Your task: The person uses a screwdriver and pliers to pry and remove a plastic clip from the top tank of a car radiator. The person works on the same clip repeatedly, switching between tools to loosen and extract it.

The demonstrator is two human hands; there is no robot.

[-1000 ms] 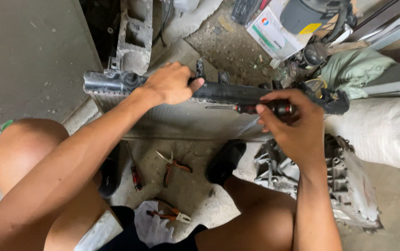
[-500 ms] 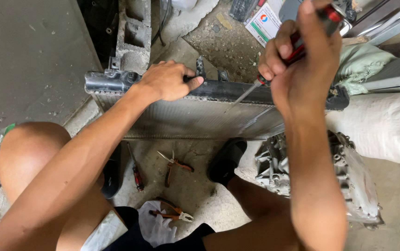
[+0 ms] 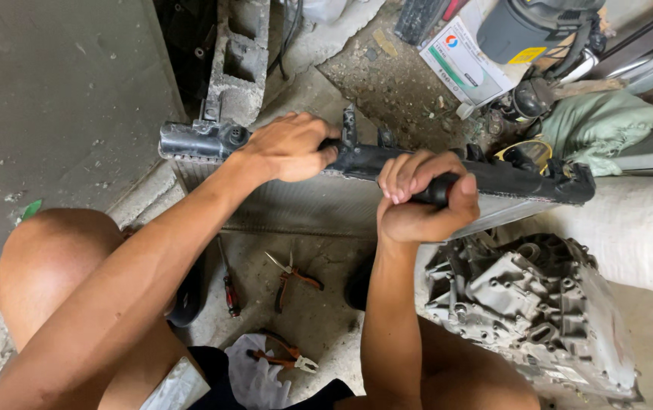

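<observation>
On the concrete floor point(image 3: 61, 114), between the person's knees: a radiator point(image 3: 319, 201) stands on edge, its black top tank point(image 3: 509, 178) uppermost and its finned core facing the person.
Long axis: the black top tank runs from the left, near the concrete block point(image 3: 239, 64), to the right, ending by the green cloth point(image 3: 607, 125), with a slight downward slope toward the right in the head view.
Left hand: the left hand point(image 3: 288, 146) lies over the tank left of its middle, fingers curled over the far edge and pressed down on it, thumb on the near side.
Right hand: the right hand point(image 3: 417, 199) is closed in a fist around a dark handle point(image 3: 439, 190) right of the tank's middle; the tool's working end is hidden behind the fist, so its kind cannot be told.
Relation of the 2 hands: both sit on the same tank, near each other, the left hand farther up the axis, the right hand lower and closer to the person.
Which hand is nearer the right end: the right hand; the tank's long right stretch lies beyond it, bare.
Below the radiator: 2 pairs of pliers point(image 3: 290, 273) point(image 3: 281, 355) and a red-handled screwdriver point(image 3: 228, 288) lie on the floor near a white rag point(image 3: 254, 376).
Right edge of the floor space: a grey cast metal housing point(image 3: 531, 304) sits just beside the right forearm.
</observation>
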